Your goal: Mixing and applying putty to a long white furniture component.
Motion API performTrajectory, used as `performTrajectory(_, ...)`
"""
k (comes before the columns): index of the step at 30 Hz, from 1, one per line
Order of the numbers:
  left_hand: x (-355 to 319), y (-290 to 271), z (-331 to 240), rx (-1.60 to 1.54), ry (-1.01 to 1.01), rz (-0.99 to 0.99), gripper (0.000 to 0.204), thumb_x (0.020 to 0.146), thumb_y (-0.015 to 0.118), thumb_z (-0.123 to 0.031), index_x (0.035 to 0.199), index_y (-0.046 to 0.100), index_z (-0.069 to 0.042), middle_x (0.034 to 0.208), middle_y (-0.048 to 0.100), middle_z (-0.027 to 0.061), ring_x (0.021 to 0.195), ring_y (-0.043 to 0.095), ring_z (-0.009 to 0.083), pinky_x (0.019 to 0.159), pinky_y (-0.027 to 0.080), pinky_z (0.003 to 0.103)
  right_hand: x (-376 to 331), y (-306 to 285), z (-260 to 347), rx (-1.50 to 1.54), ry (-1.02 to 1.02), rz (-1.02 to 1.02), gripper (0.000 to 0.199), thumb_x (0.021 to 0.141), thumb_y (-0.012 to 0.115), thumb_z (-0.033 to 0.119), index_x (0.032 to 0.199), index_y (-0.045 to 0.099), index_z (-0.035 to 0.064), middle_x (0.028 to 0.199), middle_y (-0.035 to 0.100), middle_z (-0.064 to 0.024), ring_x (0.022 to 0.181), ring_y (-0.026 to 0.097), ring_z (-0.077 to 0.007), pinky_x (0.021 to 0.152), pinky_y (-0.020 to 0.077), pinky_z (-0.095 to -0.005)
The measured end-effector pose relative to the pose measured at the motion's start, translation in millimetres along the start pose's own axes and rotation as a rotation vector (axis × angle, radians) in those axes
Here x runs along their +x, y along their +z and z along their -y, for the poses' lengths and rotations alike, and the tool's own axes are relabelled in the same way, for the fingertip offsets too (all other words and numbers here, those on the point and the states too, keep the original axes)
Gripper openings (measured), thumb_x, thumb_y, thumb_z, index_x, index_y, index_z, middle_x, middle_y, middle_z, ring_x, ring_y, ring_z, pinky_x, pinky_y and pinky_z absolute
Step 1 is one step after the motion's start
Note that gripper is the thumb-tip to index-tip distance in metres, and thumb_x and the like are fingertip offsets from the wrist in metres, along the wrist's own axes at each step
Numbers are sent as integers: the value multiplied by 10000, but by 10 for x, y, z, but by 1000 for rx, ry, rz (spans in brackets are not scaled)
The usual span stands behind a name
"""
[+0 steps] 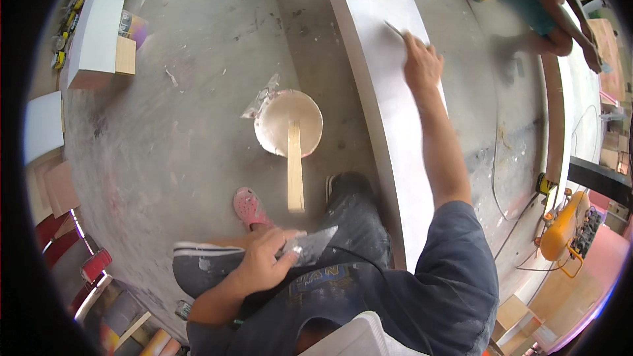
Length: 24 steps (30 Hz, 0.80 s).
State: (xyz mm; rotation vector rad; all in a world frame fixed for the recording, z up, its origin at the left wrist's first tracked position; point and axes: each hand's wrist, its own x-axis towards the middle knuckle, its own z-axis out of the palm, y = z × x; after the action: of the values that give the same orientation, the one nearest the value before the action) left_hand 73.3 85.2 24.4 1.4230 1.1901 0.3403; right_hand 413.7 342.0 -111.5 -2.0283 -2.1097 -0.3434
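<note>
My right hand (423, 60) reaches out over a long white board (379, 79). Its fingers are closed on a putty knife (394, 28), seen nearly edge-on, its blade at the board's face. Close to my lap, my left hand (264, 264) grips a flat metal scraper (315, 246) smeared with whitish paste. Between my feet and the board stands a bucket (264, 133) of off-white paste. A flat wooden stick (295, 178) leans out of it toward me, and crumpled plastic (261, 97) clings to the bucket's left side.
Another person (527, 0) bends at upper right beside a second long board (557, 112). An orange air compressor (562, 227) stands at right, with a cable (496, 178) along the floor. White panels (102, 33) rise at left. My pink clog (247, 204) rests on stained concrete.
</note>
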Motion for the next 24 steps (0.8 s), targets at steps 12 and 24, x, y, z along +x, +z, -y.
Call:
performTrajectory(12, -74, 401, 202, -31, 205, -260, 262, 815, 470, 4, 1046, 591, -19, 980, 578, 56, 899, 545, 117, 760, 430, 237, -2878, -1759, -57, 2138, 913, 228, 224, 842, 493, 43, 1051, 482, -36, 898, 604, -110, 747, 611, -192, 615, 508, -312)
performTrajectory(24, -431, 1142, 251, -378, 214, -143, 190, 878, 494, -104, 1010, 550, 20, 960, 559, 37, 819, 534, 86, 731, 446, 214, -3311, -1884, 1077, 1913, 533, 275, 194, 793, 615, 40, 977, 576, -9, 899, 574, -23, 797, 537, -95, 705, 437, -216)
